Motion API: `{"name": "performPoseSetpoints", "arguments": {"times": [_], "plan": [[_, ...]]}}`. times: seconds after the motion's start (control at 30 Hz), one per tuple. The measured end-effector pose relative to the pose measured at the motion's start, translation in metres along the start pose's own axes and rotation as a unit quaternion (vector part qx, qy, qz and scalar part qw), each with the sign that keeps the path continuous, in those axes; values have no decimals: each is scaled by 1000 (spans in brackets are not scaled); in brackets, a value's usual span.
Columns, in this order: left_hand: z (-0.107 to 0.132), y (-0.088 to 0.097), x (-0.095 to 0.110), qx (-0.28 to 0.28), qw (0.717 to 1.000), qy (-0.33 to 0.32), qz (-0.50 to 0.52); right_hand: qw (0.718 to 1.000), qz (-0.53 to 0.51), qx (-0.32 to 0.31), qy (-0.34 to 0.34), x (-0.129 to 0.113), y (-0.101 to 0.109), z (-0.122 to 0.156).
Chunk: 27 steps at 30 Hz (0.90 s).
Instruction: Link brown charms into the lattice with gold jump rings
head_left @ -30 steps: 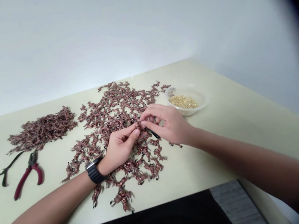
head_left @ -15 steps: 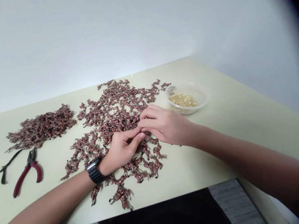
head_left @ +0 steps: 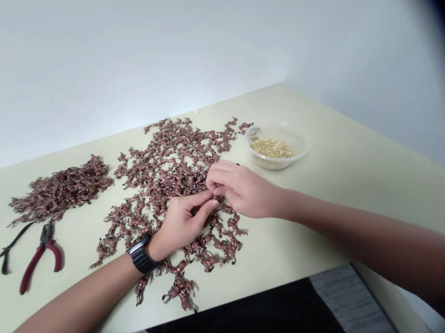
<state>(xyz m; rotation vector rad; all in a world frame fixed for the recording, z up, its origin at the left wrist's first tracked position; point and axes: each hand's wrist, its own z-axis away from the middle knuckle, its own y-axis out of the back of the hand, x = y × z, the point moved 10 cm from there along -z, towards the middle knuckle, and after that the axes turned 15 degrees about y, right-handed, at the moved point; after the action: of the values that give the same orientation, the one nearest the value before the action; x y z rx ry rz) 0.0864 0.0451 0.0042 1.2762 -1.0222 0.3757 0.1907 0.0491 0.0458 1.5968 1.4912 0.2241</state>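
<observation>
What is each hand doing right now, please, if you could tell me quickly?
Left hand: closed, pinching a small piece, mostly hidden by the fingers.
Right hand: closed, also pinching that small piece.

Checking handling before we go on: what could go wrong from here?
The left hand and right hand work above the tangled copper-coloured pieces, so a snag could drag the spread. Its lowest pieces sit near the table edge and might fall. The open clear plastic bowl of gold bits is close to the right hand; a knock could spill it.
</observation>
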Motion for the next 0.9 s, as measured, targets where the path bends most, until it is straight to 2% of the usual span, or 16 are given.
{"name": "performPoseSetpoints", "arguments": {"times": [0.17,0.33,0.4,0.6,0.73,0.9], "plan": [[-1,4,-3,20,999,13,27,985,-115,73,-110,24,11,9],[-2,3,-5,23,998,27,46,967,-173,104,-154,38,14,15],[-3,3,-10,15,995,50,85,966,-170,105,-166,43,14,17],[-10,4,-25,-17,946,102,308,970,-133,97,-181,45,10,20],[-11,-1,-27,-49,927,131,349,978,-97,94,-162,38,6,17],[-11,-6,-30,-71,913,157,371,984,-51,119,-125,32,9,14]]}}
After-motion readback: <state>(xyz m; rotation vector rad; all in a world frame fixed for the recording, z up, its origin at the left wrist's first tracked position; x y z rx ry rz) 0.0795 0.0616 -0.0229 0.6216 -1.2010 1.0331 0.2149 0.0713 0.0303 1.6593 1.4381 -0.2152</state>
